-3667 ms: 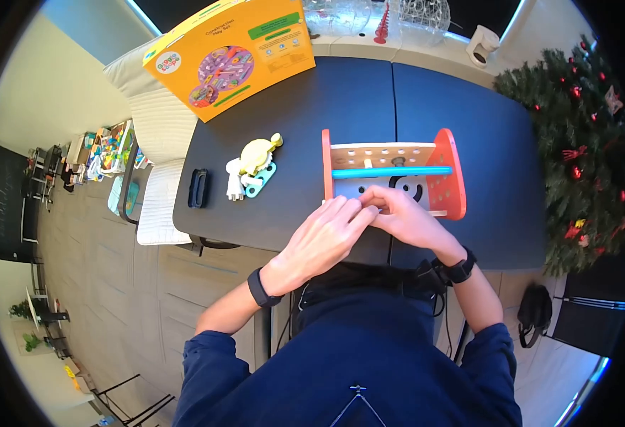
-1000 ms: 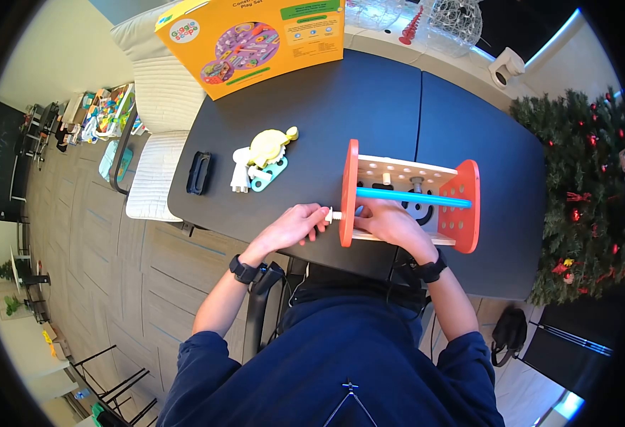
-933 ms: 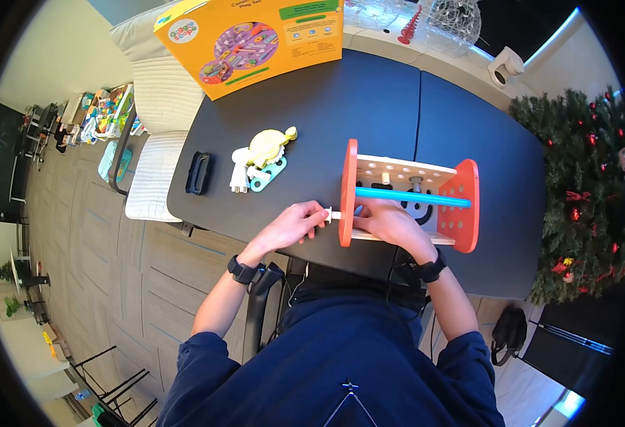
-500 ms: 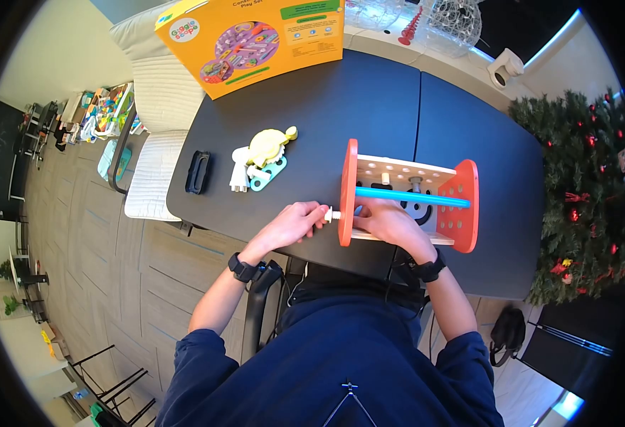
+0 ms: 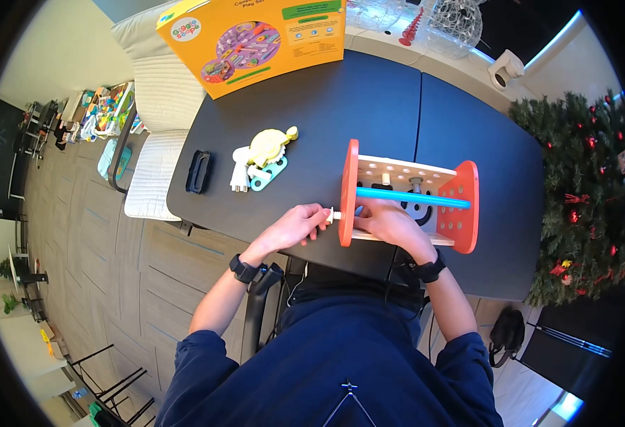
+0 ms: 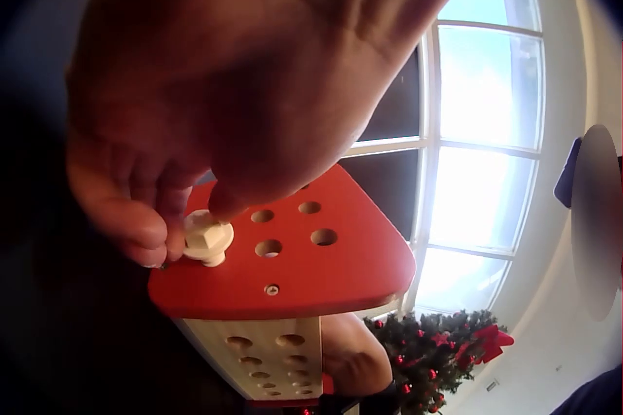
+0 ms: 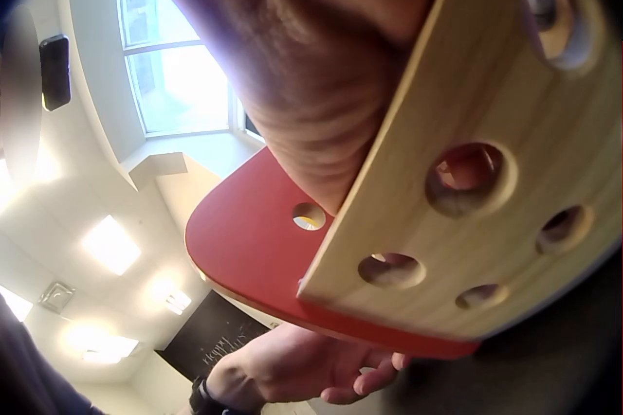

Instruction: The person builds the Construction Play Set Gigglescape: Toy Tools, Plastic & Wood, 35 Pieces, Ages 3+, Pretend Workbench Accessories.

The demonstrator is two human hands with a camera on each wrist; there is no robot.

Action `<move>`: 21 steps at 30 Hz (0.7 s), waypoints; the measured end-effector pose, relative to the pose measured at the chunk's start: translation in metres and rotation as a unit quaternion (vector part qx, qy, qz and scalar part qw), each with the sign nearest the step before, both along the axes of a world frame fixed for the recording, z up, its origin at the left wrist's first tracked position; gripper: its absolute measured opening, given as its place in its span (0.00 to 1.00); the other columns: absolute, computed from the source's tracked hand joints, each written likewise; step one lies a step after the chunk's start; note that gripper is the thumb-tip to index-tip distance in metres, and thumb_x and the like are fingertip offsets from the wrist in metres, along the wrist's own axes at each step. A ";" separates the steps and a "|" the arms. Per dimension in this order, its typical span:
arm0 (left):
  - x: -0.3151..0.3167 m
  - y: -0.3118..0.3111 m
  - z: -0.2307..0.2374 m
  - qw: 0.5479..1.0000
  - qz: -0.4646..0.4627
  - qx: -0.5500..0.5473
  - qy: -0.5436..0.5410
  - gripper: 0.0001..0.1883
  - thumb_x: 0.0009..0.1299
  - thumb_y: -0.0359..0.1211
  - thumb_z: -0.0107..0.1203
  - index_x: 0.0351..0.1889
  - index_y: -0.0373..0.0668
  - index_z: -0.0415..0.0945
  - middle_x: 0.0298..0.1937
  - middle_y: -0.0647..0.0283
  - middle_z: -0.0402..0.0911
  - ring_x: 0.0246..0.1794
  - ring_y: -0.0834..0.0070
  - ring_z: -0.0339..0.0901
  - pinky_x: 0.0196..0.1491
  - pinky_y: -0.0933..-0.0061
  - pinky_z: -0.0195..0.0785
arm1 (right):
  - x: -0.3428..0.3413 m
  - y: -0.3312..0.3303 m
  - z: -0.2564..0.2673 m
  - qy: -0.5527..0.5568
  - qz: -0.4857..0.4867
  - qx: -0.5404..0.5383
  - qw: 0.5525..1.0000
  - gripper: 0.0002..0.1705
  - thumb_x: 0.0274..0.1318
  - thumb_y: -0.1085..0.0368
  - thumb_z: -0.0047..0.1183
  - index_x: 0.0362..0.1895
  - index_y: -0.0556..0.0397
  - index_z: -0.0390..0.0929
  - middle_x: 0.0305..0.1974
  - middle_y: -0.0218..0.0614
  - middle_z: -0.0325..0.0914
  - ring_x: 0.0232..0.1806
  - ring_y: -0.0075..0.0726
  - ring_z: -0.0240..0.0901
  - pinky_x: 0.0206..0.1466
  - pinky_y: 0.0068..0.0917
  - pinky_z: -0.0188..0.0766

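Dark tabletop [image 5: 376, 99]; mid-frame, left grip [image 5: 294, 226] pinches white bolt [image 5: 335, 215] at red panel [image 5: 348, 178], likely screwing; twisting seems next; right grip [image 5: 393, 225] partly hidden, hold unclear.

L hand [image 5: 297, 226] in pinch grip; R hand [image 5: 392, 223] fwd, fingers mostly hidden.

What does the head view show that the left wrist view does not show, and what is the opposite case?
Only the head view: the yellow box, the blue bar and the black tray.

Only the left wrist view: the hexagonal face of the pale bolt and a small screw.

Both: the left hand at the bolt, the red end panel, the Christmas tree.
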State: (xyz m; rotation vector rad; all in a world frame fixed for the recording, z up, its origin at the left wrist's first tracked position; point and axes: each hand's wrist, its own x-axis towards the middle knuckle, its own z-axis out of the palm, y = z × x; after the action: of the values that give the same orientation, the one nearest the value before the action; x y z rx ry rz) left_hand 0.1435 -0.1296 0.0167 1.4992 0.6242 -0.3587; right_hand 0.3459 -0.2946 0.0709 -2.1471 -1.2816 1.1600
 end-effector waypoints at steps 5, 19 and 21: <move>-0.006 -0.016 0.016 0.987 0.119 0.026 -0.100 0.18 0.87 0.47 0.53 0.55 0.42 0.78 0.40 0.72 0.76 0.35 0.86 0.75 0.32 0.79 0.71 | 0.000 0.000 0.000 0.000 0.001 -0.001 1.000 0.21 0.67 0.54 0.65 0.57 0.52 0.85 0.41 0.45 0.89 0.44 0.49 0.87 0.50 0.43 0.80; -0.009 -0.015 0.006 0.984 0.120 0.005 -0.133 0.22 0.86 0.48 0.56 0.65 0.42 0.72 0.41 0.71 0.74 0.32 0.86 0.72 0.29 0.78 0.69 | 0.001 0.000 -0.001 0.013 -0.004 -0.007 1.000 0.22 0.67 0.52 0.65 0.56 0.54 0.86 0.45 0.47 0.91 0.48 0.51 0.88 0.53 0.44 0.81; -0.005 -0.012 0.015 0.993 0.093 -0.002 -0.077 0.21 0.85 0.47 0.56 0.65 0.43 0.71 0.41 0.71 0.73 0.32 0.86 0.71 0.29 0.77 0.69 | 0.000 0.000 -0.001 0.008 -0.003 -0.002 1.000 0.22 0.67 0.52 0.65 0.56 0.55 0.86 0.45 0.47 0.91 0.48 0.51 0.88 0.53 0.44 0.81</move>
State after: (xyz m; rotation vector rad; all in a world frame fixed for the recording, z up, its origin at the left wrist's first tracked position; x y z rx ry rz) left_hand 0.1390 -0.1419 0.0317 1.4358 0.6326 -0.1002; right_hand 0.3460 -0.2948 0.0702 -2.1391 -1.2662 1.1769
